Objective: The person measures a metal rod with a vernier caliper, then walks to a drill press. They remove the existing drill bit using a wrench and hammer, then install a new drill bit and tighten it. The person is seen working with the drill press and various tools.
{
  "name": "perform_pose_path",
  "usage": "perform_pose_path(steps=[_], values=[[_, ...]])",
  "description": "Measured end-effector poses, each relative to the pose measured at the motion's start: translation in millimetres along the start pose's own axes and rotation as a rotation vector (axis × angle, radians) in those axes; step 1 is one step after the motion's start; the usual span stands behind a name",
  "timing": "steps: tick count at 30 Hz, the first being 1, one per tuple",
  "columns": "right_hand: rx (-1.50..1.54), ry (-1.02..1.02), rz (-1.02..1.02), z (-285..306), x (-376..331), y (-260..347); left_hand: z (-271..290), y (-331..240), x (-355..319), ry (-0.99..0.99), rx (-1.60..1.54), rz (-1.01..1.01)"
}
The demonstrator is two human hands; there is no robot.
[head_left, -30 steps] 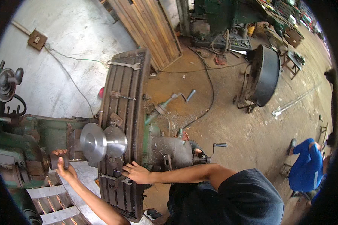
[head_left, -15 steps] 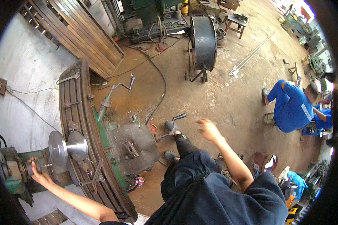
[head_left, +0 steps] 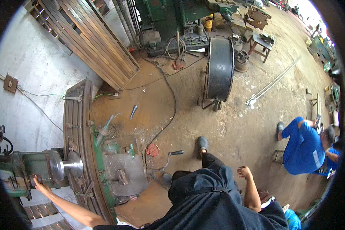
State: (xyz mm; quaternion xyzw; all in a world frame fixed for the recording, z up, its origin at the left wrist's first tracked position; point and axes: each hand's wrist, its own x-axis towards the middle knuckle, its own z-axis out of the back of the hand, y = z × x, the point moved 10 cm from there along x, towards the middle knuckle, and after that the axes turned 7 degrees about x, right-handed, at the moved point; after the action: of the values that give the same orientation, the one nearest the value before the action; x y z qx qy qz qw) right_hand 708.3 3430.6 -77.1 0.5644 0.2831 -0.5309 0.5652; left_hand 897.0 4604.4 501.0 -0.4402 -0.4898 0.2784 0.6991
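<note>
Your left hand (head_left: 37, 181) is pressed on the green milling machine head (head_left: 25, 168), fingers spread against its casing (can't tell if they're actually wrapped around anything there). Just beside that hand, to its right, the shiny round cutter arbor (head_left: 67, 165) sticks out toward the long slotted machine table (head_left: 77, 126). Your right hand (head_left: 244, 172) hangs loose and open, holding nothing, well apart from the machine, with the crank handle (head_left: 168, 159) to its left.
</note>
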Motion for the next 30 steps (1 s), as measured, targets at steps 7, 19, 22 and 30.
perform_pose_path(steps=[7,19,22,30], values=[[0.119,0.065,-0.049,132.3,62.0,67.2,28.7,18.9,-16.0,-0.278,0.072,0.22],[-0.756,0.425,0.695,-221.1,5.6,483.8,23.9,-25.6,-55.1,-0.525,0.187,-0.038],[-0.898,0.523,0.833,-324.7,-14.6,568.9,33.5,-24.2,-66.4,-0.568,0.266,-0.009],[-1.027,1.094,1.244,-638.6,-174.8,740.8,2.5,-69.5,-121.9,-0.876,1.107,0.231]])
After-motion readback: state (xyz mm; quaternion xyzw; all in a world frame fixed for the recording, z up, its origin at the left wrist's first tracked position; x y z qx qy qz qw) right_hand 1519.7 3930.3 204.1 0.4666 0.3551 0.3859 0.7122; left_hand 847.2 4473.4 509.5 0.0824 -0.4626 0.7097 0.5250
